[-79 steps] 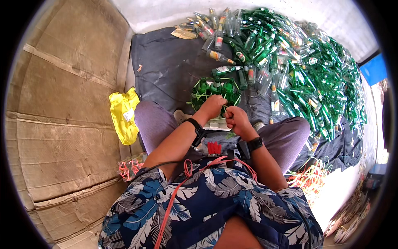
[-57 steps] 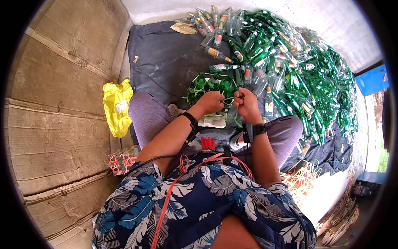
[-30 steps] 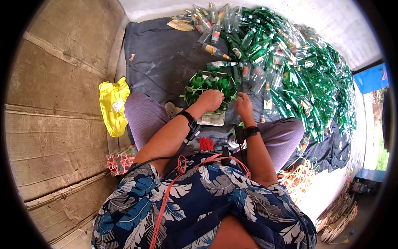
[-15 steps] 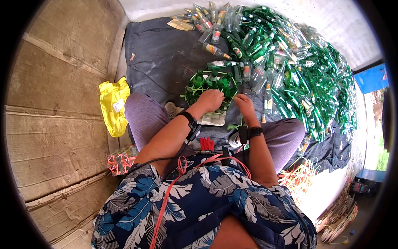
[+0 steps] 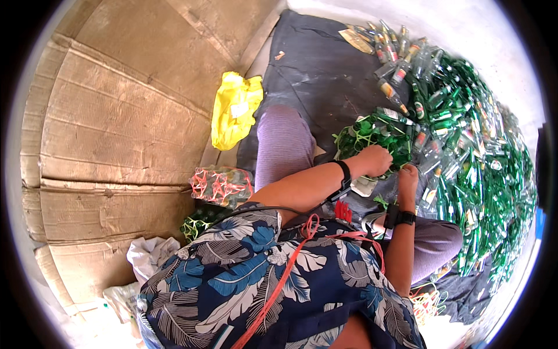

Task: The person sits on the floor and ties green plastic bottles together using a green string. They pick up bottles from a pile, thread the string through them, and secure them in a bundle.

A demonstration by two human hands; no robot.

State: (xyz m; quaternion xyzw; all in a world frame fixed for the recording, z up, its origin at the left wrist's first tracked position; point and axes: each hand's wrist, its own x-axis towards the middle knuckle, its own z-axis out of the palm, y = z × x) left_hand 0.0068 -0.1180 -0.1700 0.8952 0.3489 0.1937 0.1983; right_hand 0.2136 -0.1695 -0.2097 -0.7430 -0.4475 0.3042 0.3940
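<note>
A green net bag (image 5: pixel 372 138) stuffed with green glass bottles lies on the dark sheet (image 5: pixel 314 75) between my knees. My left hand (image 5: pixel 375 160) is closed on the near side of the bag's netting. My right hand (image 5: pixel 408 176) presses against the bag's right edge, fingers curled into the mesh. Both wrists carry dark bands. A large heap of green and clear bottles (image 5: pixel 471 157) spreads just beyond and to the right of my hands.
A yellow plastic bag (image 5: pixel 232 113) lies left of my knee by flattened cardboard (image 5: pixel 110 128). An orange net bag (image 5: pixel 221 185) with bottles sits by my left hip. White cloth (image 5: pixel 148 259) lies lower left. More orange netting (image 5: pixel 427 302) is lower right.
The view has swung, so the scene sits further right. My hands have stayed on the green net bag, with the right hand dropping slightly to its right edge.
</note>
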